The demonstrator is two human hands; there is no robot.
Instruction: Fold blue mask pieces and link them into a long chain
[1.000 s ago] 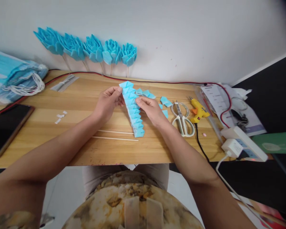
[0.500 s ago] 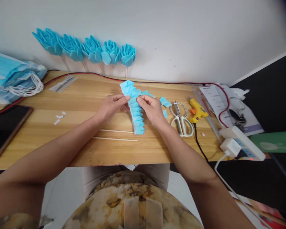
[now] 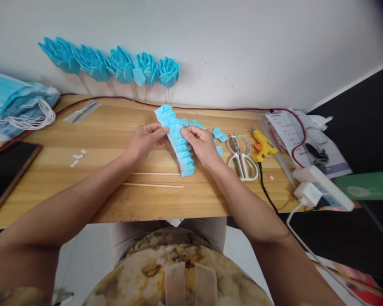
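Tabletop [image 3: 159, 206] below strip [image 3: 179, 144] (blue) between fingers [image 3: 188, 136]

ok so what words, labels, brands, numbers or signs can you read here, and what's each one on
No text can be read for certain.
White paper sheet: printed lines, too small and blurred to read.
Green object: a pale mark, no letters I can make out.
Phone: dark screen, no text visible.

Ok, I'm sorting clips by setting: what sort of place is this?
Probably a craft workspace: blue artificial flowers on sticks stand by the wall, with scissors and a yellow glue gun on the wooden table.
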